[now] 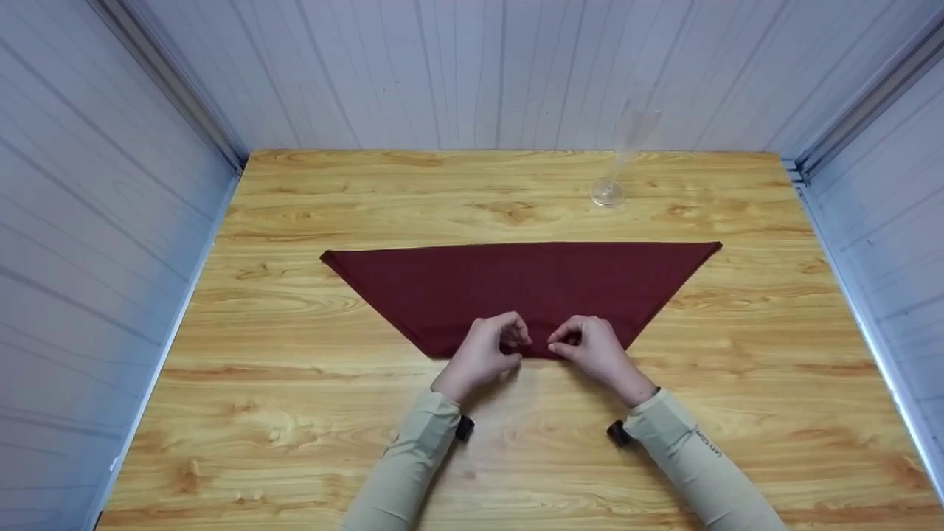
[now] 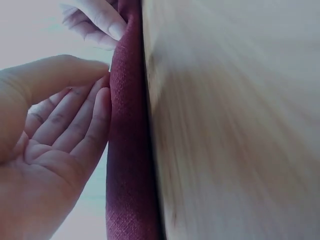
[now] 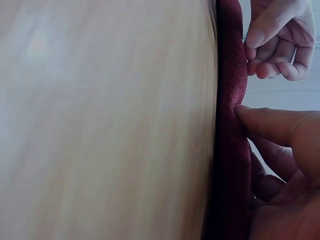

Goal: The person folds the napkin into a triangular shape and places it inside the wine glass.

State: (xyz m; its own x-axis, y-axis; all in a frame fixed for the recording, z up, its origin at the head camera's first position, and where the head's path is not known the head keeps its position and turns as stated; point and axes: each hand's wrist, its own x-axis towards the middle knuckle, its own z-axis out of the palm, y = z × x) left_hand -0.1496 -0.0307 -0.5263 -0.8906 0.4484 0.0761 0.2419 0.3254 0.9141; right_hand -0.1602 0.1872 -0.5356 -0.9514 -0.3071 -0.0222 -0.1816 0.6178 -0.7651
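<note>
A burgundy cloth napkin (image 1: 516,284) lies folded in a trapezoid, its long edge at the back and its short edge toward me. At that near edge my left hand (image 1: 483,350) pinches the cloth between thumb and curled fingers, left of the middle. A short way to the right, my right hand (image 1: 599,352) pinches the same edge, thumb close to its forefinger. In the left wrist view, the edge (image 2: 127,150) looks like a thick rounded roll beside the fingertips. The right thumb (image 3: 265,120) presses on this roll in the right wrist view; the fingers behind are partly hidden.
A clear stemmed glass (image 1: 608,193) stands upright at the back right of the wooden table (image 1: 295,442). Pale panelled walls (image 1: 457,74) rise behind the table and along both sides. Small black devices (image 1: 464,428) sit at the wrists.
</note>
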